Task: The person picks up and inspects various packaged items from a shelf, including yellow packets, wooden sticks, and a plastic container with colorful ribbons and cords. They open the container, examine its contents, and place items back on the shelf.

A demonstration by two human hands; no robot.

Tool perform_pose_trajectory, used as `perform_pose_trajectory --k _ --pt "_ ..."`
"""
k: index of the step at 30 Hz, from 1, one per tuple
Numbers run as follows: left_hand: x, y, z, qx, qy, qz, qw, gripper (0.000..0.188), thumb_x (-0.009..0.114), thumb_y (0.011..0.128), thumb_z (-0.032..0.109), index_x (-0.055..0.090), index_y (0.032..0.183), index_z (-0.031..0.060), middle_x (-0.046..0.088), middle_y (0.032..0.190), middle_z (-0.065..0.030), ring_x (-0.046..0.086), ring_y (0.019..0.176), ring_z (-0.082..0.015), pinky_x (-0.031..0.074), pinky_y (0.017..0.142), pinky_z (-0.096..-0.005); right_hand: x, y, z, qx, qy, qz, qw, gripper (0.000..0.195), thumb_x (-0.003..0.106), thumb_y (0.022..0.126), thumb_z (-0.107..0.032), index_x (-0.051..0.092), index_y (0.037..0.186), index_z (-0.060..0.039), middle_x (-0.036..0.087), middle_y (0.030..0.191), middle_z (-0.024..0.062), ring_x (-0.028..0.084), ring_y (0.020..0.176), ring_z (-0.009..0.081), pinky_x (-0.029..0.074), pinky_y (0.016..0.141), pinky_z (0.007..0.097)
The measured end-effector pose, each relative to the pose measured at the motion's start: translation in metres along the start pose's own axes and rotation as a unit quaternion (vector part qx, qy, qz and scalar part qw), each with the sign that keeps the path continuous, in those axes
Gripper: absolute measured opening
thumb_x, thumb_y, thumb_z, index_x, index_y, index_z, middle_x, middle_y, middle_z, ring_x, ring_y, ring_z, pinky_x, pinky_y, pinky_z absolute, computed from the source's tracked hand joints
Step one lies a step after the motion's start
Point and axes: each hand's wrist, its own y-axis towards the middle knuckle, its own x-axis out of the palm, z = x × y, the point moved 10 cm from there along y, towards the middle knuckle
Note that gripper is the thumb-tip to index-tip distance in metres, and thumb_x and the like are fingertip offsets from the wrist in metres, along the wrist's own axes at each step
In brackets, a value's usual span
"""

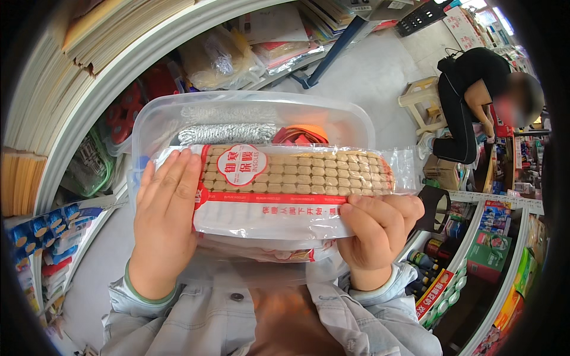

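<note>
A clear plastic packet of insoles (294, 173), with a tan block-patterned sole showing and red and white printed parts, lies crosswise before me. My left hand (167, 213) holds its left end, palm down with the fingers laid over the wrapper. At the lower right edge, my right hand (378, 227) pinches the packet between thumb and curled fingers. Beneath it is a translucent plastic bin (254, 98). Inside the bin, behind the packet, are a silver foil-like roll (227, 133) and folded orange-red material (303, 133). More wrapped packets (276, 251) show under the near edge.
A person (476, 98) bends over shelves at the right, beside a beige plastic stool (425, 104). Shelves with bottles (421, 260) and boxes (490, 253) stand to my right. Stacks of paper goods (49, 98) fill the left shelf. A blue metal leg (334, 53) stands beyond the bin.
</note>
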Motion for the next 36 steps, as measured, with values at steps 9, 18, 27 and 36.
perform_pose_trajectory --k 9,18,27,36 --pt "-0.015 -0.001 0.010 0.032 0.029 0.050 0.998 0.053 0.058 0.074 -0.002 0.053 0.127 -0.0005 0.055 0.128 -0.0183 0.051 0.121 -0.0362 0.030 0.105 -0.0532 -0.009 -0.003 0.012 0.053 -0.011 0.047 0.997 0.018 0.064 0.064 -0.017 0.068 0.082 -0.0165 0.066 0.092 -0.0054 0.049 0.083 0.0152 0.029 0.092 0.0356" --pt "-0.009 0.000 0.004 0.007 -0.017 0.037 0.999 0.054 0.061 0.072 -0.003 0.054 0.125 -0.0003 0.049 0.133 -0.0209 0.044 0.125 -0.0413 0.031 0.105 -0.0523 -0.018 -0.010 0.015 0.061 0.010 0.078 0.995 0.016 0.066 0.065 -0.013 0.067 0.080 -0.0182 0.065 0.091 -0.0056 0.051 0.086 0.0162 0.027 0.097 0.0374" --pt "-0.017 -0.001 -0.002 0.000 -0.089 0.079 0.993 0.047 0.058 0.068 -0.010 0.060 0.115 -0.0025 0.052 0.125 -0.0202 0.046 0.124 -0.0413 0.037 0.103 -0.0463 -0.012 -0.009 0.024 0.087 0.016 0.070 0.994 0.019 0.066 0.064 -0.012 0.066 0.082 -0.0180 0.065 0.090 -0.0047 0.054 0.086 0.0171 0.027 0.097 0.0386" --pt "-0.030 -0.001 -0.001 0.012 -0.055 0.116 0.992 0.048 0.058 0.066 -0.010 0.061 0.114 -0.0036 0.055 0.126 -0.0230 0.048 0.123 -0.0422 0.038 0.102 -0.0456 -0.013 -0.009 0.024 0.079 0.049 0.074 0.993 0.022 0.070 0.067 -0.015 0.061 0.087 -0.0165 0.063 0.090 -0.0009 0.053 0.079 0.0184 0.034 0.076 0.0355"
